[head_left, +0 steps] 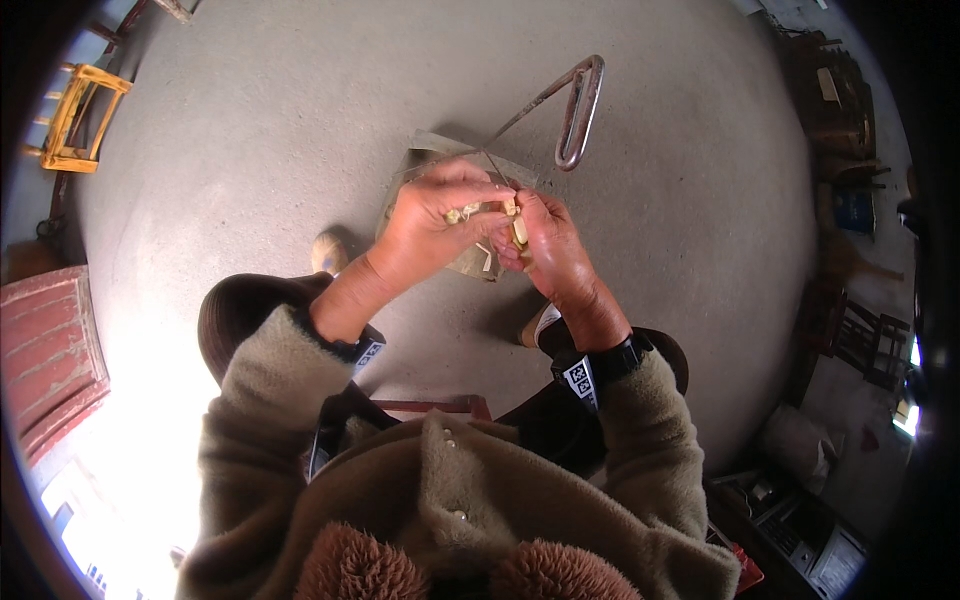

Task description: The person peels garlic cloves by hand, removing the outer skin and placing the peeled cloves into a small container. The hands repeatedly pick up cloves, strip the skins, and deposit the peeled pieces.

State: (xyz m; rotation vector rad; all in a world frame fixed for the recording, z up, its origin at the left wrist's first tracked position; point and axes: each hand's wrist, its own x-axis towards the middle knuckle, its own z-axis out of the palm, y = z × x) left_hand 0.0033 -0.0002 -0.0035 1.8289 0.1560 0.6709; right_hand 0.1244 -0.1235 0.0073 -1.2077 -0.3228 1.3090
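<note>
My left hand (439,214) pinches a small pale yellow piece (511,207), which looks like a garlic clove, between thumb and forefinger. Against it, my right hand (553,238) curls around more pale pieces (520,229), with its thumb laid over the top. The fingertips of both hands meet there and partly hide what they hold. Below the hands, a metal dustpan (431,140) rests on the floor. Pale scraps (452,216) show in it beneath my left hand. Its thin rod handle rises away from me to a rusty loop grip (592,112).
Bare concrete floor (675,187) surrounds the dustpan, between my two shoes. A yellow wooden chair (88,120) and a red wooden panel (52,352) are at the left. Dark wooden furniture (840,120), a chair (870,337) and a pale sack (799,446) line the right side.
</note>
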